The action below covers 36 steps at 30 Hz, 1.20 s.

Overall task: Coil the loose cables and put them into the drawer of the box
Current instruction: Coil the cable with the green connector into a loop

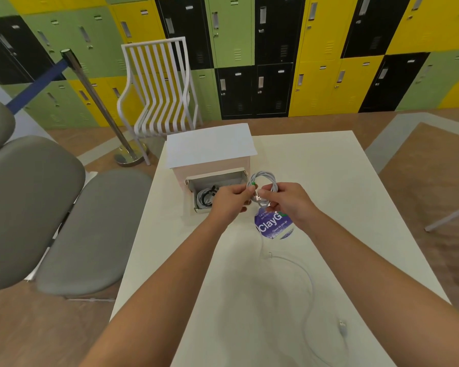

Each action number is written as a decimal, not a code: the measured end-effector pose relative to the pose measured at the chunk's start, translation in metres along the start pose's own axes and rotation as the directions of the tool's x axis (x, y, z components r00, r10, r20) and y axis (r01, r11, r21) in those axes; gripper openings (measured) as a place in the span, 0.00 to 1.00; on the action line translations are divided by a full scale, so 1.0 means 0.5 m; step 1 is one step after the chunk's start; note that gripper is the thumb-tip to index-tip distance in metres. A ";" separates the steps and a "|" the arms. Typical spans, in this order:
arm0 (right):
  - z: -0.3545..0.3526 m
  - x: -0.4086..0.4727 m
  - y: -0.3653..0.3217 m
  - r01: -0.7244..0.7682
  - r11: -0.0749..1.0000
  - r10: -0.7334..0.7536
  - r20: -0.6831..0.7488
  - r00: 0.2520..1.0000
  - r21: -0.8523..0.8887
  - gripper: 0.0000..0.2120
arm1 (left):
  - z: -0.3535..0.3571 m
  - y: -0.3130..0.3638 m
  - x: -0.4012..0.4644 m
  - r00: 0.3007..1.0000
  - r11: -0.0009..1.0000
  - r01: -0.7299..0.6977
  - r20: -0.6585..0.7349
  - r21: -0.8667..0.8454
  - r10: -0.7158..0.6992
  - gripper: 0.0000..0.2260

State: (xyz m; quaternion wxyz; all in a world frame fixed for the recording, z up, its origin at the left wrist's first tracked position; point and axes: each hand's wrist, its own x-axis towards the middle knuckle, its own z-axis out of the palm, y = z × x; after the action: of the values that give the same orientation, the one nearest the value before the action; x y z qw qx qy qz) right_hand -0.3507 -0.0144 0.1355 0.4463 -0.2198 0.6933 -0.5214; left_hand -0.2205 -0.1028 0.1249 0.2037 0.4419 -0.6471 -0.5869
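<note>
Coiling looks nearly finished on the white cable coil (263, 181), which both hands hold in the air just to the right of the open drawer (217, 193) of the small white box (210, 152). The left hand (229, 201) pinches the coil's left side near a green-marked plug, fingers curled round the strands, while the right hand (289, 201) pinches the right side, with a metal USB plug (260, 199) sticking out between the two hands and pointing roughly toward the left hand. The loop stands nearly upright, its face turned to the camera, so it has no real long axis beyond the plug end. The relation that matters is that the drawer lies to the left of the coil and a little lower; the left hand is already over the drawer's right edge and is the nearer one, so a short move leftward and down should bring the coil in. The drawer opens toward the person, its long side running left to right, and a bundled dark and grey cable (206, 197) already lies in its left part, leaving the right part for this coil. A second white cable (309, 284) lies loose on the table (329, 181) nearer the person, curving past a round purple sticker (273, 226), its plug end at the near right, not yet coiled
</note>
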 end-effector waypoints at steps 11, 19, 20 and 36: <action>0.012 0.012 0.016 -0.058 0.996 0.048 -0.141 0.989 -0.066 0.15 | 0.003 0.001 0.001 0.999 0.995 -0.034 0.013 0.091 0.033 0.07; 0.009 0.008 -0.008 0.078 0.959 -0.102 -0.074 0.992 -0.273 0.14 | 0.012 0.000 0.006 0.999 0.995 0.049 -0.019 -0.086 -0.051 0.08; 0.009 0.006 -0.012 0.099 0.955 -0.119 -0.056 0.991 -0.280 0.12 | 0.013 0.000 0.005 0.998 0.992 0.062 -0.006 -0.110 -0.063 0.08; 0.013 0.017 0.014 0.119 0.988 -0.129 -0.100 0.987 -0.101 0.11 | -0.020 -0.015 0.006 1.000 1.000 -0.022 -0.022 0.014 0.022 0.11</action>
State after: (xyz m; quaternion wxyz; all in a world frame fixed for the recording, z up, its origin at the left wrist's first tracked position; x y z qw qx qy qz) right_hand -0.3482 -0.0216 0.1254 0.3644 -0.2553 0.7249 -0.5259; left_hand -0.2115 -0.1106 0.1194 0.2143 0.4427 -0.6536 -0.5753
